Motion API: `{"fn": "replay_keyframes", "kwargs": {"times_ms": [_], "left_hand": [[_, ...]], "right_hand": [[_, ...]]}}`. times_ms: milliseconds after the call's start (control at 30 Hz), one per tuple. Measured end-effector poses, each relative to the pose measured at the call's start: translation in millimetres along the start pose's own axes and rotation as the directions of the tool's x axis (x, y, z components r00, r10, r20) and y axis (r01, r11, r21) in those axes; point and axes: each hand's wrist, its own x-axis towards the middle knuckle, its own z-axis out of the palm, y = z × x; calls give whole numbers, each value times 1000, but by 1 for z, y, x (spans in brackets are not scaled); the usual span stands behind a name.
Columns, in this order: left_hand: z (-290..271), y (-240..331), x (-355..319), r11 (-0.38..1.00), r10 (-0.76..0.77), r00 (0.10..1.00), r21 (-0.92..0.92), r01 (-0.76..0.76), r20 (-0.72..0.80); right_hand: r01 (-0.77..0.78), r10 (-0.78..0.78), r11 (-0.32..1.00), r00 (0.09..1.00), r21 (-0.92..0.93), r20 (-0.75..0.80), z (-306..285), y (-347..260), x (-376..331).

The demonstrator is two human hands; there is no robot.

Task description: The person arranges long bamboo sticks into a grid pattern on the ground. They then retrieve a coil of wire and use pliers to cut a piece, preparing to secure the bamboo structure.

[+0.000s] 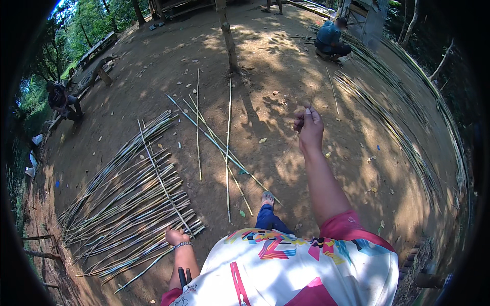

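My right hand (310, 125) is raised in front of me, with thumb and fingers pinched on a thin dark strand that is hard to make out against the soil. Low on the left, my left hand (177, 236) is curled closed beside the near end of a long cross stick (162, 178). What it holds, if anything, is hidden. Beneath that stick lies a row of slender poles (138, 204), spread side by side on the ground with their ends toward me. A bracelet circles my left wrist.
Several loose poles (228, 153) lie crossed ahead of my foot (268, 198). Long bundles of thin stalks (390, 127) curve along the right. A tree trunk (227, 35) stands ahead. One person (331, 40) squats at the far right, another (62, 99) sits at the far left.
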Motion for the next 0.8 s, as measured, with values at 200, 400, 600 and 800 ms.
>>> {"fn": "replay_keyframes", "kwargs": {"times_ms": [200,400,600,800], "left_hand": [[-23,-1,14,994,-6,989,108,22,-150],[-40,5,-8,-954,-62,911,243,-173,407],[-114,-11,90,-928,-218,945,248,-278,245],[-127,-33,117,-95,80,987,987,-131,139]], "right_hand": [[124,-164,976,961,-181,-222,-22,-13,17],[124,-146,986,966,-112,-213,-41,-3,23],[-32,67,979,983,203,-171,-14,-5,14],[-94,75,987,987,130,142,20,-6,-12]]}}
